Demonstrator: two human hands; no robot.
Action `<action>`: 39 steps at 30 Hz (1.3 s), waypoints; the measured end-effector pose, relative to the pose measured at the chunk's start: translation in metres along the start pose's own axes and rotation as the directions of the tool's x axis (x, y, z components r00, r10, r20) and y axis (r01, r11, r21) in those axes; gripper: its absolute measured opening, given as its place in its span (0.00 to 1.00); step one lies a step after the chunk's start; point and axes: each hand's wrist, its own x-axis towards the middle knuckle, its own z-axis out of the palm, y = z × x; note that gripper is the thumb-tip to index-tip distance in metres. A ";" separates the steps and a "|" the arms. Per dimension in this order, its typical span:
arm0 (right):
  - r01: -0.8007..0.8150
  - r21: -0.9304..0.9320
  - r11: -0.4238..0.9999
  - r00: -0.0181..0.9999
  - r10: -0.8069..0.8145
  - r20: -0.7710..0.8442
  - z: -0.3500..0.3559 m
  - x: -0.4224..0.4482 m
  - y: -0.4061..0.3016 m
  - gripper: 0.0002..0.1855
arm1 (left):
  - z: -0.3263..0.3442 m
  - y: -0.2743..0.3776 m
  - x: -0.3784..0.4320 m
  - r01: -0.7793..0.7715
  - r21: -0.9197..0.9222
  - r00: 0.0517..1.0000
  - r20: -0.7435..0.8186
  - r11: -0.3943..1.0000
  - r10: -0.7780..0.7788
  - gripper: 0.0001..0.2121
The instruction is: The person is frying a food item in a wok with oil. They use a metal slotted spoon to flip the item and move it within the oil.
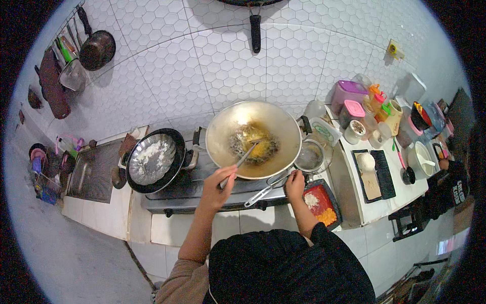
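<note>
My left hand (219, 187) grips the handle of a long metal utensil (246, 156), whose tip dips into the large metal wok (220, 133). Dark bubbling oil and a yellow-orange food mass (262, 149) fill the bottom of the wok. At its lower right rim, my right hand (295, 185) is closed around the neck of a strainer handle (259, 195). The round mesh strainer (309, 155) lies to the right of the wok. By my right forearm is a dark-rimmed red tray (322, 197) with pale powder and orange food bits.
Left of the wok stands a black pan (181, 167) with a metal colander (169, 146) holding white powder. A sink (95, 171) lies farther left. Jars and bottles crowd the right counter (387, 211), along with a black ladle (408, 175). A pan handle (255, 34) hangs above.
</note>
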 end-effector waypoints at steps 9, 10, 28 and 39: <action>-0.042 0.036 0.998 0.999 0.041 0.022 0.001 0.003 0.004 0.07 | -0.028 0.021 -0.012 -0.008 -0.006 0.994 0.105 1.000 0.008 0.07; -0.044 0.034 0.998 0.999 0.044 0.015 0.000 0.003 0.006 0.07 | -0.034 0.027 -0.013 0.007 0.033 0.993 0.114 0.999 -0.010 0.07; -0.006 0.026 1.000 0.999 0.005 0.036 -0.002 0.002 0.003 0.07 | -0.024 0.029 0.006 -0.002 0.118 0.984 0.175 0.993 -0.019 0.10; 0.025 0.025 0.999 1.000 -0.024 -0.010 -0.002 0.001 0.002 0.05 | 0.021 0.006 0.024 -0.052 0.051 0.998 -0.024 0.997 0.053 0.08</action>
